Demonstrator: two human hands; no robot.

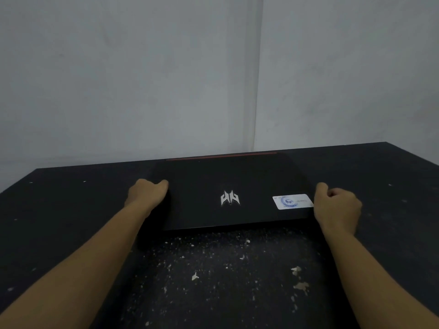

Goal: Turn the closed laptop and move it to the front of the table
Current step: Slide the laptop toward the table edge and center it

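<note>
Your closed black laptop (pixel 228 191) lies flat toward the far edge of the dark, paint-flecked table (pixel 71 210), its red-trimmed back edge facing the grey wall (pixel 142 79). Your left hand (pixel 147 192) presses against the laptop's left side and your right hand (pixel 337 207) against its right side, fingers curled in on both; whether they truly clamp the edges or merely rest there cannot be told from this angle. A silver logo (pixel 230 198) marks the lid's centre, with a white sticker (pixel 292 201) just beside your right hand.
</note>
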